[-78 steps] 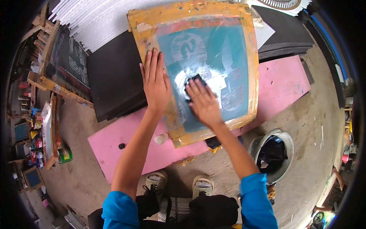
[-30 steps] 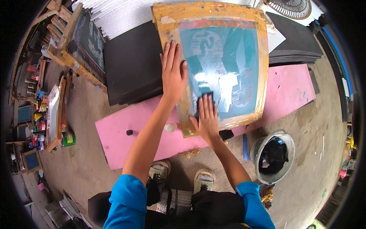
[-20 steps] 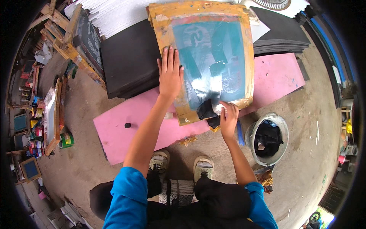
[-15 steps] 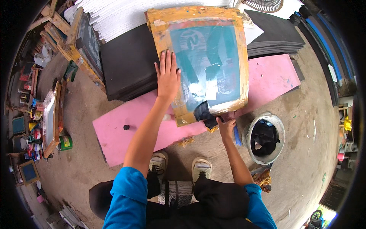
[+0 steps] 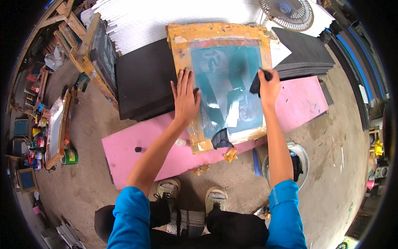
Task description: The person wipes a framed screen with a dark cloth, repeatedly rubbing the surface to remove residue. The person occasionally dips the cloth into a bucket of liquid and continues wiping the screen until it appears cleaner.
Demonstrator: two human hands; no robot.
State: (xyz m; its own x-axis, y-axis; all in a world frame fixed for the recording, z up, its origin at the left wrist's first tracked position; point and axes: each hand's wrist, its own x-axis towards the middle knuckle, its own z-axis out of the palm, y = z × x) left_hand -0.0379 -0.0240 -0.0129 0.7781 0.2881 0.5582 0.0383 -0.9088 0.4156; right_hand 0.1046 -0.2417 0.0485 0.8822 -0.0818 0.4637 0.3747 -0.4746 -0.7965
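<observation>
A printing screen (image 5: 244,62) with a teal mesh and a tape-covered wooden frame leans in front of me, its lower edge over a pink board (image 5: 137,162). My left hand (image 5: 186,98) lies flat on the frame's left side, fingers stretched out. Over at the right side of the mesh, my right hand (image 5: 269,88) is closed on a dark cloth (image 5: 256,85), pressed near the frame's inner edge. A second dark cloth (image 5: 222,139) hangs over the frame's bottom edge. Pale shapes and glossy wet-looking patches show on the mesh.
Black foam sheets (image 5: 145,79) are stacked behind the board, with white sheets (image 5: 174,16) beyond. A fan (image 5: 286,14) stands at the back right. A bucket (image 5: 304,153) with dark cloth sits behind my right forearm. A small black cap (image 5: 138,149) rests on the pink board.
My right hand has moved up from the frame's bottom edge to the mesh's right side, now holding a dark cloth. Another dark cloth stays at the bottom edge. My left hand stays on the frame.
</observation>
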